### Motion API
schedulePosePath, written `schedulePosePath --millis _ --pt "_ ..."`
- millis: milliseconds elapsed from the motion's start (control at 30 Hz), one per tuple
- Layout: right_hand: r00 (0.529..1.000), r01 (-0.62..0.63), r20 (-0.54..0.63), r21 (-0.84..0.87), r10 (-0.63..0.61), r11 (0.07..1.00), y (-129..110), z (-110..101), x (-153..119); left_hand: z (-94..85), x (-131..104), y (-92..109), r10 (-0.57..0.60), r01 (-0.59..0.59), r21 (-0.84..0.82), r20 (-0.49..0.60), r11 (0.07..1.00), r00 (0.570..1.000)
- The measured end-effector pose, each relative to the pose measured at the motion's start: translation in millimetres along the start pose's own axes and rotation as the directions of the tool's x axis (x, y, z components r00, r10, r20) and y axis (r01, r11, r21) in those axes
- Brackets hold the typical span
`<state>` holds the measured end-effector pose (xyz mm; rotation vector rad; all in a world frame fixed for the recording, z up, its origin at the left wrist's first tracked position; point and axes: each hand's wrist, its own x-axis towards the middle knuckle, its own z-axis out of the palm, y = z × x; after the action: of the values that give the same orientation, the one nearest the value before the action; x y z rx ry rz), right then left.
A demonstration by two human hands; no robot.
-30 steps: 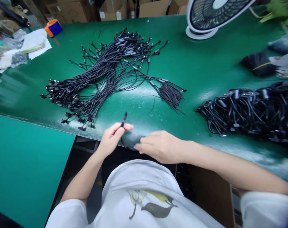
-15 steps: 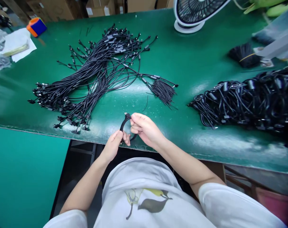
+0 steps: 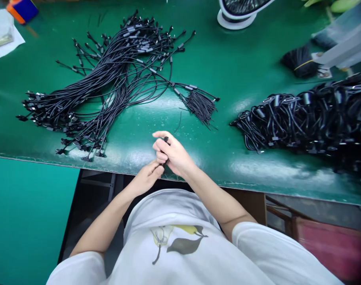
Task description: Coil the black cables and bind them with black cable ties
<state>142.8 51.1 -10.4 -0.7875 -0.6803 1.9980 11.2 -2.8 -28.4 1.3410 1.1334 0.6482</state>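
Note:
A short black cable (image 3: 166, 139) is bunched between my two hands at the table's front edge, mostly covered by fingers. My right hand (image 3: 170, 152) is closed around it, with the index finger stretched out to the left. Just below, my left hand (image 3: 150, 174) pinches the lower part of the cable, touching the right hand's fingers. On the table beyond lies a loose pile of black cables (image 3: 109, 75) with connector ends. Right of that pile rests a bundle of short black ties (image 3: 201, 107), and a single thin tie (image 3: 179, 120) lies nearer my hands.
Coiled black cables (image 3: 305, 118) form a long heap on the right. Behind it are a banded black bundle (image 3: 300, 61) and plastic bags (image 3: 346, 43). A white fan (image 3: 238, 19) stands at the back; papers (image 3: 4, 39) and an orange-and-blue object (image 3: 22, 11) lie far left.
The cable loop that showed between my hands is now gathered up and mostly hidden. My left hand has moved right, against the right hand. The view has shifted slightly.

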Motion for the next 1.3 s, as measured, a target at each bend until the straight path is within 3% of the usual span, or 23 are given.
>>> schedulePosePath --millis 133,300,500,667,733,833,967,1133,1300 --pt "0.989 0.088 0.127 -0.055 -0.080 0.995 -7 5 4 -8.6 0 6 0.010 -0.010 0.000 -0.032 1.000 0.999" --pt "0.983 0.111 0.155 -0.063 -0.100 0.992 -7 11 8 -16.7 4 -4 0.031 -0.038 -0.099 -0.077 0.994 0.997" --pt "0.983 -0.008 0.185 -0.040 0.015 0.999 -8 9 12 -10.6 1 -8 -0.059 0.124 -0.404 0.170 0.906 0.984" --pt "0.973 -0.133 0.189 -0.019 0.134 0.991 -8 3 12 2.8 -3 -2 -0.065 0.109 -0.433 0.115 0.895 0.991" --pt "0.982 -0.092 0.158 -0.048 0.098 0.995 -6 2 11 9.1 -4 -1 -0.098 0.147 -0.525 0.120 0.838 0.988" --pt "0.985 0.001 0.174 -0.102 0.017 0.995 -3 1 8 17.4 -4 3 -0.164 0.228 -0.711 0.159 0.665 0.974" --pt "0.976 -0.056 0.203 -0.100 0.076 0.993 -9 -3 10 22.3 -4 9 -0.215 0.295 -0.830 0.216 0.473 0.953" --pt "0.975 -0.187 0.125 0.003 0.185 0.982 -20 -4 16 21.3 -1 13 -0.197 0.310 -0.836 0.245 0.452 0.949" --pt "0.975 -0.197 0.103 -0.014 0.197 0.980 -23 0 10 17.9 0 11 -0.256 0.412 -0.824 0.333 0.389 0.908"
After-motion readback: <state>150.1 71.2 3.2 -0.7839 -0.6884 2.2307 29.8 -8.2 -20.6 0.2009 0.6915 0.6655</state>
